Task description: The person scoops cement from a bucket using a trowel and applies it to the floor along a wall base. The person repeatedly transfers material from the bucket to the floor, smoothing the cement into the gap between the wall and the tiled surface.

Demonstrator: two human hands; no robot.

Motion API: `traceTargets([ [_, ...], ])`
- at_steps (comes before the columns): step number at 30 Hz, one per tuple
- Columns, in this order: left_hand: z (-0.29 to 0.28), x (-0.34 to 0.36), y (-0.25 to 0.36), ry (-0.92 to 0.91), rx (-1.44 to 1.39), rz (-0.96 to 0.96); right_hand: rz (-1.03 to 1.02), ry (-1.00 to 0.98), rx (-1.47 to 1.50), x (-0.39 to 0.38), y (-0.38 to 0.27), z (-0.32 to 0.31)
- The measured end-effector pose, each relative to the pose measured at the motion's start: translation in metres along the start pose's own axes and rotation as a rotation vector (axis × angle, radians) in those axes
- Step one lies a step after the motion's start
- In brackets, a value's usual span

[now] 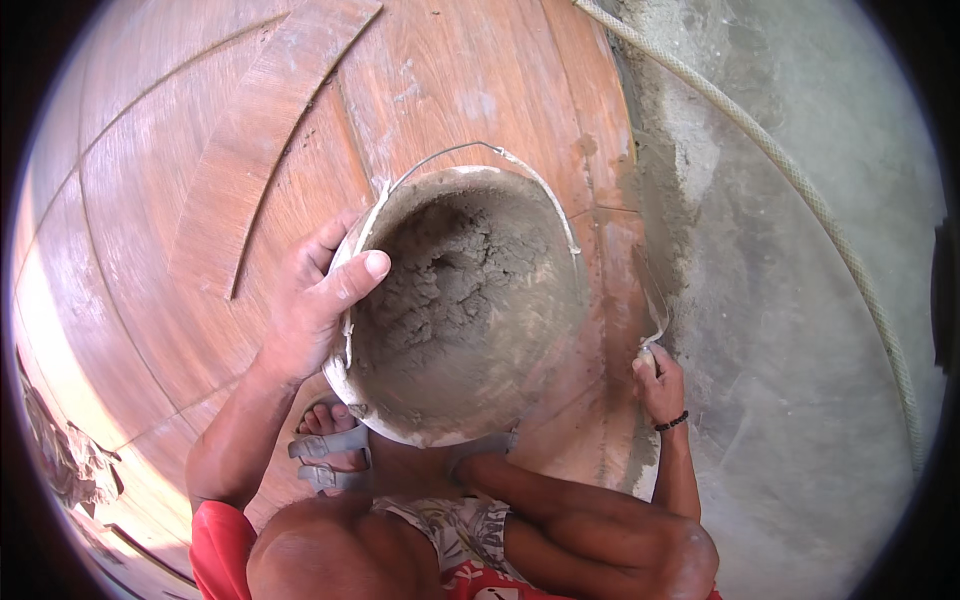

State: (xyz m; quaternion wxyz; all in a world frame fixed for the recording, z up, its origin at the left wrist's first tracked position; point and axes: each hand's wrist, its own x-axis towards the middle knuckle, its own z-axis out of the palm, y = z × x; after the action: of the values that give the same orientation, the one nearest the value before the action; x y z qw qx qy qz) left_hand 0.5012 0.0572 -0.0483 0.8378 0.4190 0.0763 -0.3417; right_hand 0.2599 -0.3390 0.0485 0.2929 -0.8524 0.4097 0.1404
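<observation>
A round bucket [400,428] with a pale, cement-smeared rim is tilted in front of me, its wire handle up over the far side. Grey wet mortar [445,275] clings in a lumpy mass inside. My left hand [312,295] grips the bucket's left rim, thumb over the edge and fingers outside. On the right, my right hand [662,388] is closed round the handle of a trowel [657,310]. Its blade shows nearly edge-on, along a strip of grey mortar [660,210] at the border of the wood-look tiles [480,75].
A loose curved-looking tile strip [270,140] lies on the tiled floor at the upper left. Bare grey concrete [800,400] spreads to the right, crossed by a thick pale rope or hose [790,165]. Crumpled wrapping [80,465] lies at the far left. My sandalled foot [335,450] is beside the bucket.
</observation>
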Motion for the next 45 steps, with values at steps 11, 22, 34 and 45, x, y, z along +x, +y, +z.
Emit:
traceTargets([
  [11,0.0,-0.004,0.003,-0.088,-0.048,-0.027,-0.02,0.17,0.19,-0.045,-0.032,-0.05],
  [22,0.027,-0.004,0.006,-0.237,0.218,0.004,-0.559,0.051,-1.062,-0.057,-0.174,-0.021],
  [34,0.066,0.01,-0.004,-0.378,0.567,0.319,-0.737,-0.136,-1.481,-0.014,-0.18,0.026],
  [45,0.063,0.019,0.006,-0.28,0.477,0.17,-0.902,-0.382,-1.396,-0.01,-0.198,0.024],
])
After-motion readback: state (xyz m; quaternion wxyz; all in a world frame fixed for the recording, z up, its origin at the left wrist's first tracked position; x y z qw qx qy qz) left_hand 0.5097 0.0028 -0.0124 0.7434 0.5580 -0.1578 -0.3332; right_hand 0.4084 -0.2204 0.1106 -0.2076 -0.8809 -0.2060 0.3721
